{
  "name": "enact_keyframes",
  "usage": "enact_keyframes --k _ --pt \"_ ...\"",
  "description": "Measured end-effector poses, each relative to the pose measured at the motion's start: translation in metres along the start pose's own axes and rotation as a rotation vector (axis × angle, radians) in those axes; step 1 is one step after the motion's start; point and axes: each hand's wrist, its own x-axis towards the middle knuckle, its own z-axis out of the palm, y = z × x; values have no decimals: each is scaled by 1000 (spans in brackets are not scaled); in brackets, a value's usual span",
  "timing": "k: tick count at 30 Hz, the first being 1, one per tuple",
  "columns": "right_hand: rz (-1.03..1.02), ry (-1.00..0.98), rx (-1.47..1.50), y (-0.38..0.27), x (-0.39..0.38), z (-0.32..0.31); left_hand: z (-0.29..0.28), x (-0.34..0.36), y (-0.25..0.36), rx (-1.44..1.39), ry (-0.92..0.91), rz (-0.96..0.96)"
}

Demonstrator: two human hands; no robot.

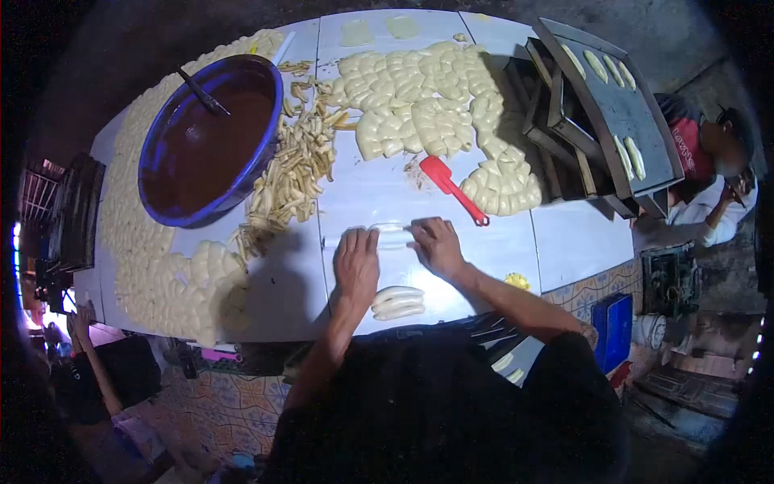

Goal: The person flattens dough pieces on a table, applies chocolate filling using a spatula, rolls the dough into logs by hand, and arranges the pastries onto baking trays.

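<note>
White tabletop (564,242) bears both palm-down hands, left hand (357,262) and right hand (435,244), fingers flat on a pale dough strip (390,235).

Small food-making stall where I work: white tiled worktable (564,242) heaped with pale dough pieces (419,97), blue basin (205,137) of brown batter, stacked dark trays (621,113).

Shirt: black, short-sleeved
Forearms: bare, no sleeves
Left hand (356,264): bare, no glove
Right hand (436,244): bare, no glove
</note>
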Motion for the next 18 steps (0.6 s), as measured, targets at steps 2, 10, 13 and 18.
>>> enact_keyframes --k 2,10,13,18 --pt "12 -46 -53 -2 -10 -5 0 -16 2 62 -50 6" --pt "98 -109 -188 9 16 -1 4 8 -5 74 -141 -140" --pt "183 -33 -308 16 49 11 41 45 -18 145 -88 -308" --pt "259 -32 -360 18 99 -1 51 122 -48 100 -99 -373"
